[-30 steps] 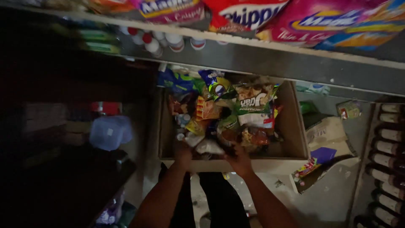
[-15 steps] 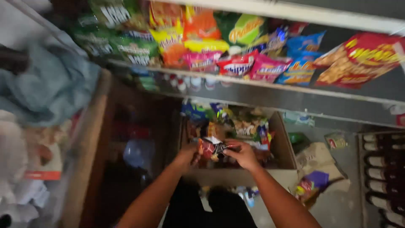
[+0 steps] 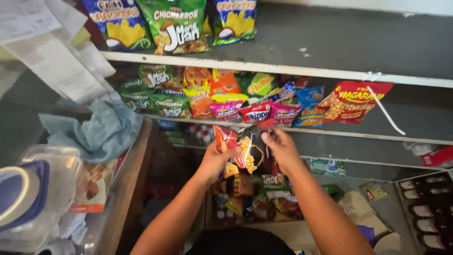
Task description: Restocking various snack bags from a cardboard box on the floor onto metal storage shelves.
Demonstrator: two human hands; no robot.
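Both my hands hold a small stack of snack packets (image 3: 247, 150), dark and red with orange print, raised in front of the middle shelf. My left hand (image 3: 216, 158) grips the stack from its left side. My right hand (image 3: 282, 148) pinches the top right corner. Just above the packets, a row of pink, red and blue snack bags (image 3: 257, 111) stands along the middle shelf (image 3: 339, 134). Below my hands sits a cardboard box (image 3: 283, 231) filled with several mixed snack packets.
Green and blue chip bags (image 3: 172, 23) lean on the top shelf. A red peanut bag (image 3: 351, 101) hangs at the right. At the left are a blue cloth (image 3: 94, 134), a clear plastic container (image 3: 56, 189) and papers. Dark bottles (image 3: 432, 212) line the lower right.
My hands have lifted the packets out of the box up to the middle shelf. My view has tilted upward, so the upper shelves now fill the frame.
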